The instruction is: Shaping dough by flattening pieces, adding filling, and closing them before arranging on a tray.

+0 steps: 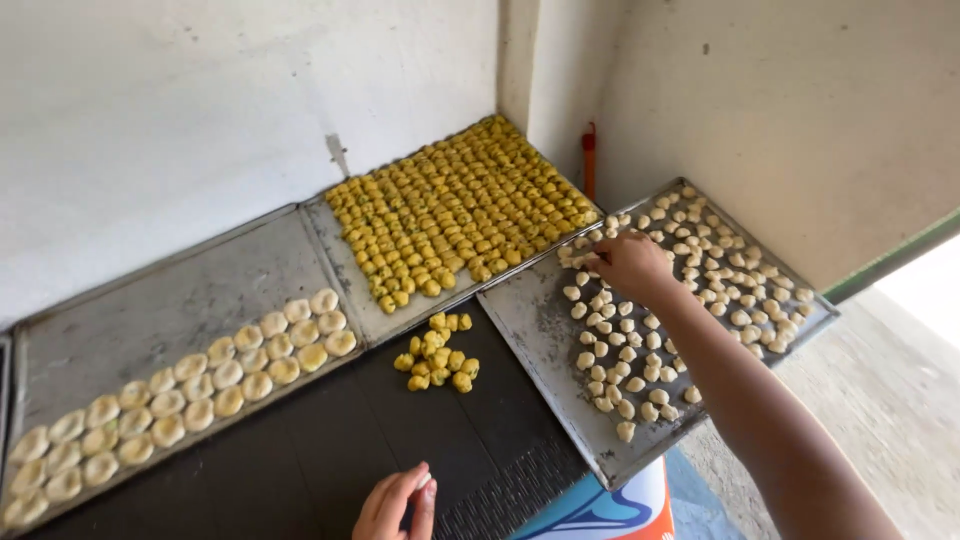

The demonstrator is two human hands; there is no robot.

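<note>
Here, right hand [628,265]: fingers pinched closed on pale dough pieces [640,340], right tray [530,330], centre right.
Left hand [398,503]: bottom centre, loosely curled, empty, above dark tabletop [330,450].
Yellow pieces [437,353]: loose pile, centre.

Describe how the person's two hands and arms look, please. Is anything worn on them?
Both hands are bare: no gloves, rings or bracelets show. The right hand continues into a long bare forearm with no watch or sleeve in view, up to the picture's lower edge. Of the left hand only the fingers and part of the palm show at the bottom edge; its wrist and arm are out of view.
</note>
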